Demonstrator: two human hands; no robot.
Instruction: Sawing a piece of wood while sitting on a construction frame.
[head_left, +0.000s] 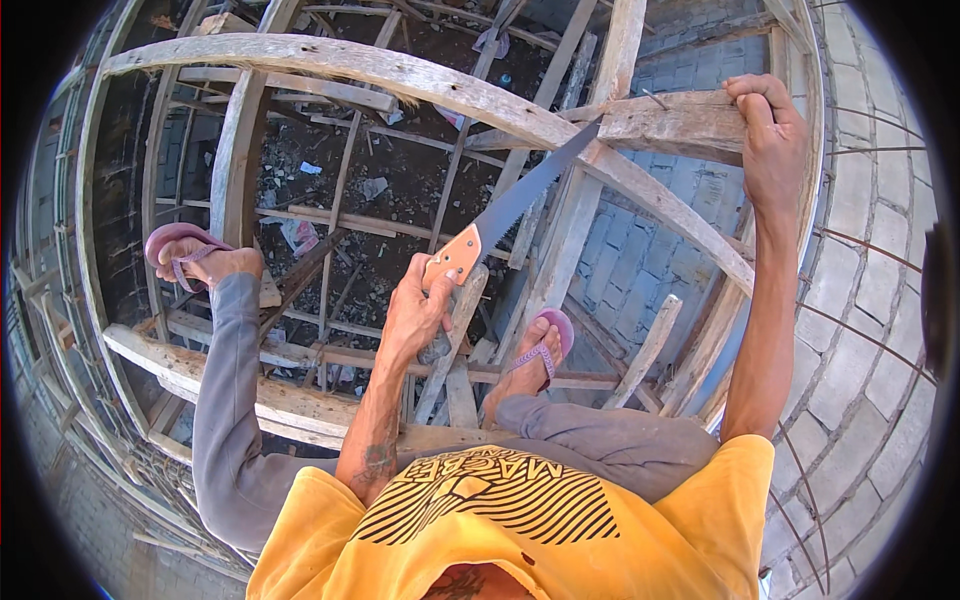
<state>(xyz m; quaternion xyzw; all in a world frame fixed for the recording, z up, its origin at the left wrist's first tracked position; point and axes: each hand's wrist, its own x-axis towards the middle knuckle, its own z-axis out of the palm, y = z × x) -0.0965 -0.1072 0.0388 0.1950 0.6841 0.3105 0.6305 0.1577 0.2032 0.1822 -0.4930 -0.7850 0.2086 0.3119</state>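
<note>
My left hand (412, 308) is closed round the light wooden handle of a handsaw (530, 200). The saw's dark blade slants up and to the right. Its tip lies by the joint where a long, weathered beam (430, 80) meets a shorter, thicker piece of wood (670, 124). Whether the teeth touch the wood I cannot tell. Out at the right, my right hand (772, 140) grips the outer end of that thicker piece, fingers curled over its top. A bent nail (655, 99) sticks up from it.
My feet, in purple flip-flops (186, 248), rest on the timber framework, far above ground strewn with rubble and litter (372, 188). A grey block wall (850, 260) with protruding steel rods (868, 250) stands at right. Another beam (300, 405) runs near my legs.
</note>
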